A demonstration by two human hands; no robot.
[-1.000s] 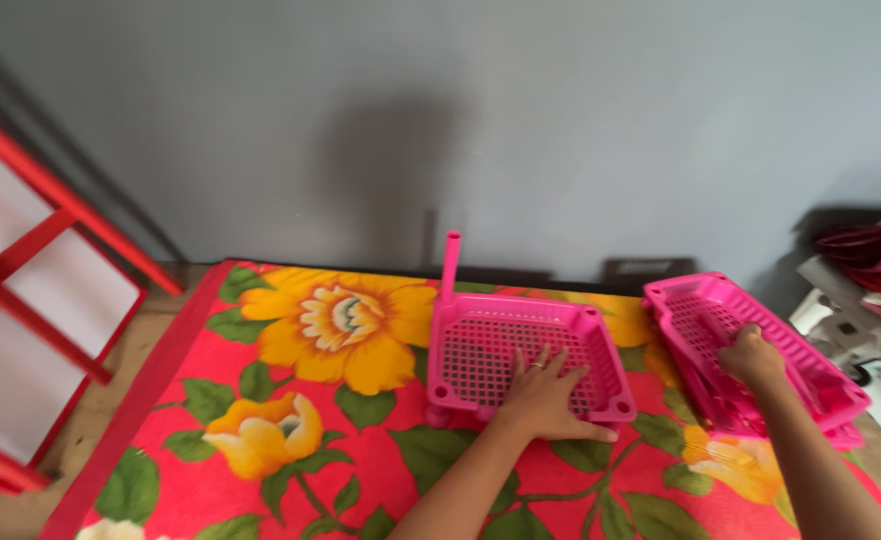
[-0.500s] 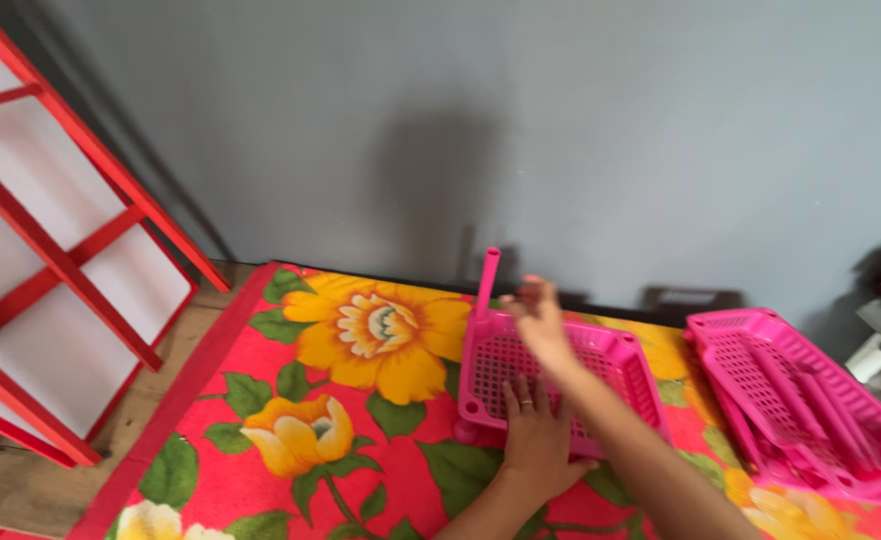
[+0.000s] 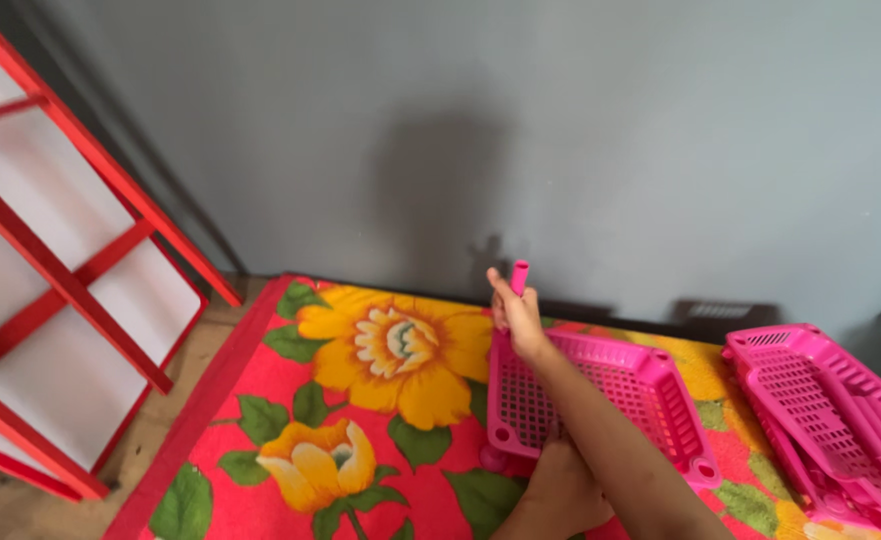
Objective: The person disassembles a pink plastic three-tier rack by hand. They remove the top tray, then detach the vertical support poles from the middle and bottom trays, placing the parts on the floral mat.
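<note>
Fingers of the right hand (image 3: 516,315) wrap around a pink upright post (image 3: 519,275) that stands at the far left corner of a pink perforated tray (image 3: 650,385); only the post's rounded top shows above the closed grip. That arm crosses over the tray from the lower right. Below it, the left hand (image 3: 558,488) rests at the tray's near edge, pressed down on the rim or the cloth beside it, though the right forearm covers most of it and I cannot tell whether its fingers are spread or curled. The tray sits on a red cloth (image 3: 260,350) printed with large yellow flowers and green leaves, close to the grey wall (image 3: 560,130). Well apart to the right lies a stack of similar pink trays (image 3: 820,420), tilted, with loose pink posts lying inside. At the left, a red-framed shelf (image 3: 60,280) with white panels leans on the wooden floor.
</note>
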